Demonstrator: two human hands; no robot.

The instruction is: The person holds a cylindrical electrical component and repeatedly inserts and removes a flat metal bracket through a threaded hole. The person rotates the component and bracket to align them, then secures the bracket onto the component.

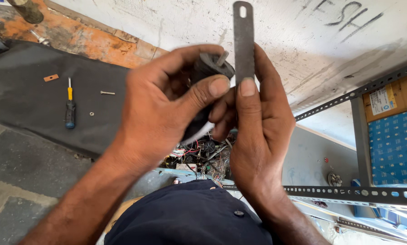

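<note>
My left hand [160, 106] is closed around a black cylindrical part [211, 67], thumb pressed on its top edge; a small metal tab sticks out of it. My right hand [258, 127] pinches a flat grey metal strip [243, 41] with a slot hole at its upper end, held upright against the black part. Both hands meet at the centre of the head view, above an open device with tangled coloured wires [203, 156]. A white wire runs down from the black part.
A yellow-and-black screwdriver [70, 109], a loose screw [107, 93], a small washer and a brown chip lie on a dark mat [26, 90] at left. A slotted-angle metal rack [357, 193] with blue and brown boxes [394, 145] stands at right. My dark-clothed knee [190, 218] is below.
</note>
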